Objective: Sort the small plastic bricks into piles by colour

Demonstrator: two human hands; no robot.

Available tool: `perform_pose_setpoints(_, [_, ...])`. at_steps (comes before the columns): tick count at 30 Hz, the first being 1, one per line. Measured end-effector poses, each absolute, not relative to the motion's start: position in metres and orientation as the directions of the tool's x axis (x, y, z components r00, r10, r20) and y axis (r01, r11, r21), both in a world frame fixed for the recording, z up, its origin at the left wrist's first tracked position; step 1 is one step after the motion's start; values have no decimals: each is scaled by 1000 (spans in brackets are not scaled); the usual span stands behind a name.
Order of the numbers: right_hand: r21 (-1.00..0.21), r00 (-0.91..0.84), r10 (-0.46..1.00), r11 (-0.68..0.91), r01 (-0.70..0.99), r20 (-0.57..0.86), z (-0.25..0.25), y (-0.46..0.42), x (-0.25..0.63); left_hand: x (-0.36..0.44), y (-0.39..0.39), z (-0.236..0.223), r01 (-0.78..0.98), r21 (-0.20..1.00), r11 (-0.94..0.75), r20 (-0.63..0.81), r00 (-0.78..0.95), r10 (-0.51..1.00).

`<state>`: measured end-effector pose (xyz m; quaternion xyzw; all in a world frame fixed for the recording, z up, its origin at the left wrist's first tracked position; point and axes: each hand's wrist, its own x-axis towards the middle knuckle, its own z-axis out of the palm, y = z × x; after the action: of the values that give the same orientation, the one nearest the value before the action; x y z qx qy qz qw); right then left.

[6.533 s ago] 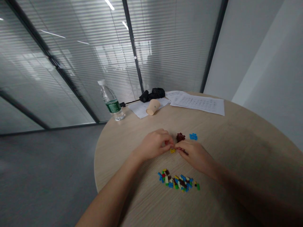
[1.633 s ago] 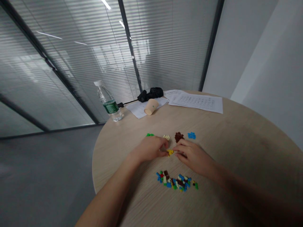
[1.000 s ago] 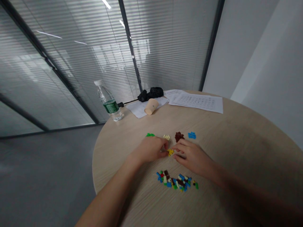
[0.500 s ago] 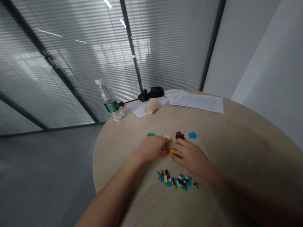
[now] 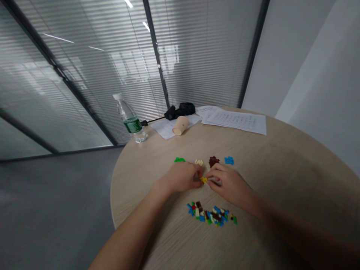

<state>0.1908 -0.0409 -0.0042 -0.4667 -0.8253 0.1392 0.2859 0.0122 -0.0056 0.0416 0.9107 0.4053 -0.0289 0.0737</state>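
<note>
Small yellow toy bricks (image 5: pixel 204 180) lie in a little cluster on the table between my two hands. My left hand (image 5: pixel 184 175) is curled at their left side, thumb and finger closed in against them. On the other side, my right hand (image 5: pixel 227 183) has its thumb and fingers apart, tips close to the yellow bricks. Beyond my hands sit small piles of green bricks (image 5: pixel 179 159), cream bricks (image 5: pixel 199 162), brown bricks (image 5: pixel 213 161) and blue bricks (image 5: pixel 229 160). Nearer to me lies a mixed heap of bricks (image 5: pixel 210 215) in several colours.
At the back left of the round wooden table (image 5: pixel 135 165) stands a water bottle (image 5: pixel 132 123). A paper cup (image 5: pixel 180 125) lies tipped over on a sheet, beside a black bundled object (image 5: pixel 187 108). Printed papers (image 5: pixel 239 122) spread along the far edge.
My right hand has drawn slightly right, its fingertips a little farther from the yellow bricks. My left hand stays almost in place, and the piles keep their places.
</note>
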Motion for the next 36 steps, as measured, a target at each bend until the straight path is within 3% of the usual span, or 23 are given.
perform_pose_setpoints(9, [-529, -417, 833, 553, 644, 363, -4, -40, 193, 12, -6, 42, 741, 133, -659, -118, 671, 732])
perform_pose_setpoints(13, [-547, -550, 756, 645, 534, 355, 1, -40, 201, 12, -6, 43, 737, 133, -663, -116, 676, 728])
perform_pose_setpoints(20, [-648, -777, 600, 672, 359, 192, 11, -45, 216, 6, -3, 48, 744, 110, -659, -92, 668, 738])
perform_pose_setpoints(36, [-643, -794, 594, 660, 389, 128, 17, -47, 214, 5, -5, 52, 752, 123, -648, -85, 658, 748])
